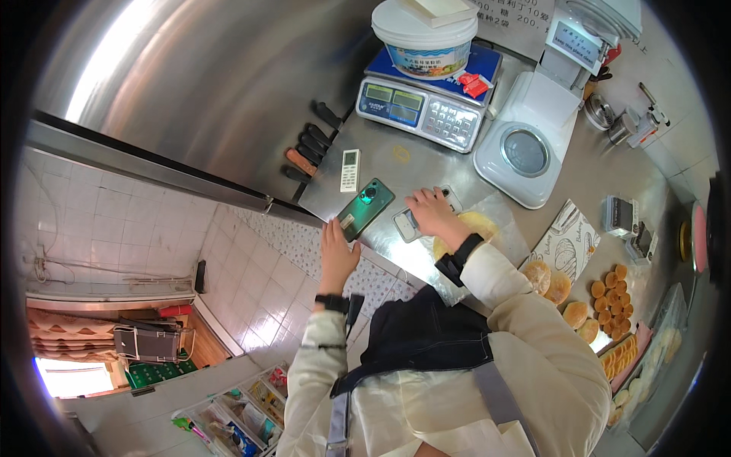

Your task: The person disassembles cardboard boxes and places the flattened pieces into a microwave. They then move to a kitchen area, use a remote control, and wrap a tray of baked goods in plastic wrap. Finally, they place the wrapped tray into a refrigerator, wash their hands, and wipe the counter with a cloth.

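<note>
A green smartphone (367, 209) lies back up near the front edge of the steel worktop (337, 212), its camera ring towards the scale. My left hand (338, 258) is at the phone's lower left edge, fingertips against or just beside it and thumb apart. Over a pale smartphone (405, 227) my right hand (437, 214) lies with bent fingers, covering its middle; whether it grips the phone is hidden. Under my right wrist, a round yellow pastry (480, 224) lies in a clear plastic bag (510, 225). A white remote control (350, 170) lies beyond the green phone.
A digital scale (420, 108) bears a white lidded tub (425, 43). Right of it stands a white machine (528, 148). Several knives (311, 143) line the worktop's left edge. Bread buns (557, 285), small round cakes (614, 300) and a printed bakery bag (565, 240) lie at right.
</note>
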Motion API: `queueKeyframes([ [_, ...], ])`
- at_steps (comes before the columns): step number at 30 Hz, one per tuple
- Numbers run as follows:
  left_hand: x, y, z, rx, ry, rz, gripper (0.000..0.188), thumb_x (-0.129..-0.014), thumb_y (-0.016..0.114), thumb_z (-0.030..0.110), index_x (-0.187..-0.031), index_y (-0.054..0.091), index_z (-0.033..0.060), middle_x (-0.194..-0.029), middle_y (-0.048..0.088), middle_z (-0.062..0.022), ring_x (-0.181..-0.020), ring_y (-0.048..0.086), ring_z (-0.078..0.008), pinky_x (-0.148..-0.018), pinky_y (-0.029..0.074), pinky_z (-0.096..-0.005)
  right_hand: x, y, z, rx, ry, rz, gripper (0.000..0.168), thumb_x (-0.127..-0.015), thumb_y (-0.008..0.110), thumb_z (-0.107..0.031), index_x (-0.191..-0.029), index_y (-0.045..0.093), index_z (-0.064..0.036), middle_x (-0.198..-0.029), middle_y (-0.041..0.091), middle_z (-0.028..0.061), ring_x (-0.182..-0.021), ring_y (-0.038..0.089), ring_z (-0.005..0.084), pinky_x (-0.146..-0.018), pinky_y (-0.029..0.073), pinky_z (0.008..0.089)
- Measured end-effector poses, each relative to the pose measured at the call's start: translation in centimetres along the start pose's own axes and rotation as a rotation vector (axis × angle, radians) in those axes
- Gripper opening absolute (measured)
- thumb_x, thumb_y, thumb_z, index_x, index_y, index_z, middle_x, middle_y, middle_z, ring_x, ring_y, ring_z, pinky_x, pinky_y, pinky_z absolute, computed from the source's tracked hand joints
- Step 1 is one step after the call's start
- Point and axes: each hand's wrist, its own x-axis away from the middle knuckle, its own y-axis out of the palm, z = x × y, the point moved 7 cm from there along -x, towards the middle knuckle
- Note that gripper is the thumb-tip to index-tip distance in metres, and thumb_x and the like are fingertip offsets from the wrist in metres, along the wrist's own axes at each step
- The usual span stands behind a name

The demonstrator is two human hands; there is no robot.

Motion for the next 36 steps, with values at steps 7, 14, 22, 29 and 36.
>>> queueKeyframes([
  [7, -5.2, 3.6, -0.4, -0.023, 0.095, -0.297, 0.090, -0.063, 0.070, 0.029, -0.133, 0.020, -0.0001, -0.117, 0.042, -0.0211, -0.110, 0.039, -0.0361, -0.093, 0.036, -0.0411, 1.7, -0.4, 0.2, -0.057, -0.052, 0.104, 0.077, -0.050, 0.077, -0.023, -0.118, 0.045, -0.011, -0.116, 0.044, 0.0078, -0.115, 0.036, 0.0294, -0.099, 0.024, 0.0471],
  [14, -5.7, 2.5, 0.2, 0.199, 0.124, -0.192, 0.090, -0.056, 0.072, 0.031, -0.123, 0.025, -0.0078, -0.099, 0.049, -0.0211, -0.092, 0.047, -0.0374, -0.084, 0.040, -0.0427, 1.7, 0.0, -0.8, -0.101, -0.013, 0.125, 0.073, -0.050, 0.072, -0.009, -0.117, 0.045, -0.009, -0.113, 0.045, 0.0067, -0.116, 0.036, 0.0303, -0.097, 0.027, 0.0463],
  [22, -5.5, 3.2, 1.1, 0.149, 0.170, -0.118, 0.086, -0.055, 0.072, 0.032, -0.119, 0.031, -0.0078, -0.100, 0.047, -0.0250, -0.096, 0.046, -0.0398, -0.086, 0.038, -0.0452, 1.4, -1.5, -1.9, 0.085, -0.176, 0.119, 0.057, -0.049, 0.071, -0.010, -0.102, 0.051, -0.007, -0.094, 0.050, 0.0079, -0.097, 0.049, 0.0263, -0.102, 0.020, 0.0512],
  [29, -4.1, 3.3, 2.3, 0.037, 0.325, -0.130, 0.091, -0.055, 0.072, 0.033, -0.124, 0.027, -0.0066, -0.103, 0.044, -0.0236, -0.096, 0.043, -0.0384, -0.086, 0.037, -0.0436, 2.4, -3.8, -1.4, -0.015, -0.171, 0.299, 0.070, -0.048, 0.071, -0.015, -0.113, 0.047, -0.007, -0.103, 0.046, 0.0087, -0.104, 0.045, 0.0264, -0.103, 0.017, 0.0519],
  [36, -3.2, 4.1, 6.7, 0.181, 0.523, -0.219, 0.096, -0.057, 0.075, 0.030, -0.128, 0.023, -0.0087, -0.109, 0.045, -0.0237, -0.099, 0.044, -0.0383, -0.087, 0.038, -0.0417, 1.9, -4.8, -2.7, -0.071, -0.231, 0.361, 0.069, -0.047, 0.070, -0.013, -0.111, 0.046, -0.008, -0.102, 0.047, 0.0079, -0.103, 0.046, 0.0252, -0.101, 0.022, 0.0490],
])
